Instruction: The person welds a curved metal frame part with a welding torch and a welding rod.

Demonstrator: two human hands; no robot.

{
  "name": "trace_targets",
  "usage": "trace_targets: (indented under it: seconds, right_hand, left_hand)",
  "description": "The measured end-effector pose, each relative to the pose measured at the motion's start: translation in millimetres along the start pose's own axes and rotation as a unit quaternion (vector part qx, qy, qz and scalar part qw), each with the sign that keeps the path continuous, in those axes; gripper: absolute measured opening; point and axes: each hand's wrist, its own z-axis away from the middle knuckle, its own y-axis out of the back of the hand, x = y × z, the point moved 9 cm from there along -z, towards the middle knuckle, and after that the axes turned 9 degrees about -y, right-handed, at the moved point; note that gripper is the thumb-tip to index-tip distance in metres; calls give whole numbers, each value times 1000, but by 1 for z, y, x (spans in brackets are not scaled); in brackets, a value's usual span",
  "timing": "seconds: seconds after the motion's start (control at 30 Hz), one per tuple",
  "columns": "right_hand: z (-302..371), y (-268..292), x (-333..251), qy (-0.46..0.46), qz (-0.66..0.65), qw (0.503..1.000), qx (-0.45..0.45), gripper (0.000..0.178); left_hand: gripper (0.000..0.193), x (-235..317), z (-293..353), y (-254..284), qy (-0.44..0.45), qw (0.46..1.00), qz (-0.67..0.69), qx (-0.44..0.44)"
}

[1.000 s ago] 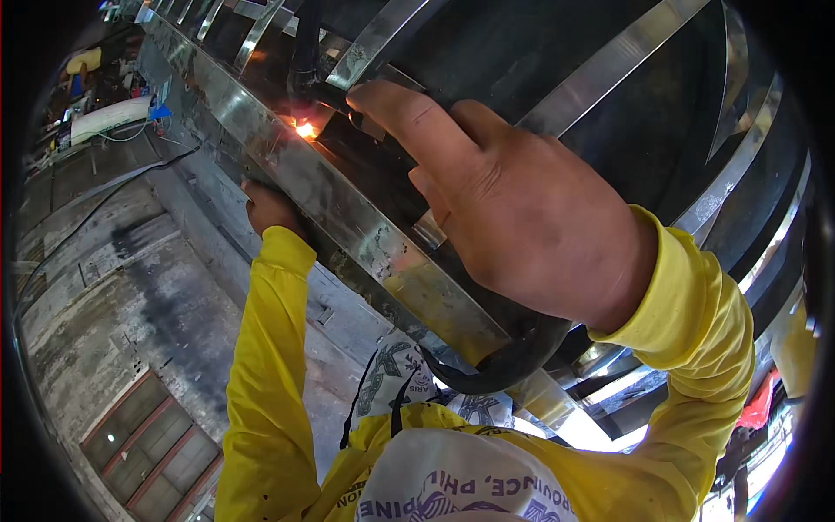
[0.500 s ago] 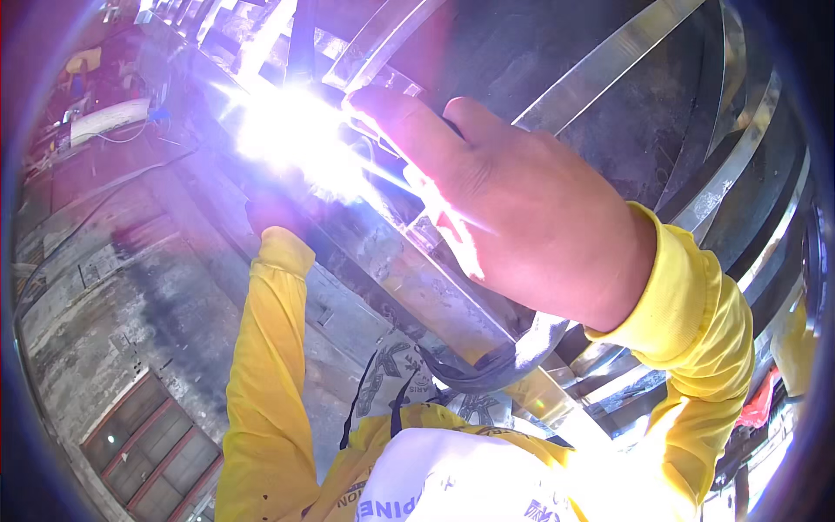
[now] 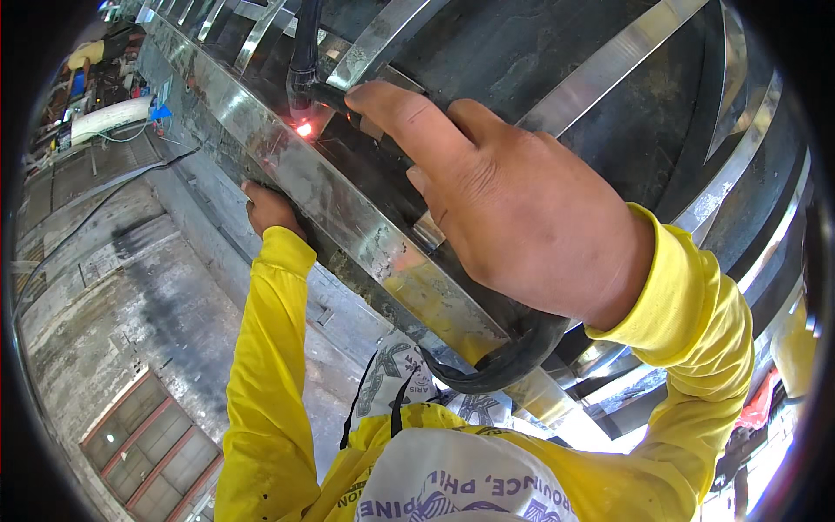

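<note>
My right hand [image 3: 522, 200] is closed round the dark handle of a welding torch [image 3: 303, 76], its forefinger stretched along the handle. The torch tip points down at a joint on the shiny metal frame bar [image 3: 365, 217], where a small red-hot spot [image 3: 303, 130] glows. Below the bar, my left hand [image 3: 273, 212] lies against its outer side; one digit shows and the other fingers are hidden. A thick black hose [image 3: 504, 365] loops beneath my right wrist and over the bar.
Curved and straight polished metal strips [image 3: 609, 65] lie over a dark surface [image 3: 539, 52] on the right. A thin cable [image 3: 96, 209] runs across the stained concrete floor [image 3: 174, 296]. Red-framed panels [image 3: 152, 444] are at lower left, and a red item [image 3: 758, 400] is at far right.
The blinding white-violet arc at the torch tip has gone out, leaving a red glow at the joint. Both hands have stayed nearly in place.
</note>
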Motion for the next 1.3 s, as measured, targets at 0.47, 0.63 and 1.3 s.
trace_targets:
  seconds: [0.47, 0.63, 1.3]
  right_hand:
    - [0, -1, 2, -14, -16, 1000, 3, 54]
    - [0, -1, -2, 2, 7, 1000, 10, 57]
    - [3, -2, -4, -2, -5, 1000, 6, 56]
  left_hand:
    - [86, -20, 27, 31, 373, 554, -739, 88]
    - [87, -20, 36, 47, 424, 222, -878, -27]
    - [90, -30, 93, 45, -305, -266, -857, -319]
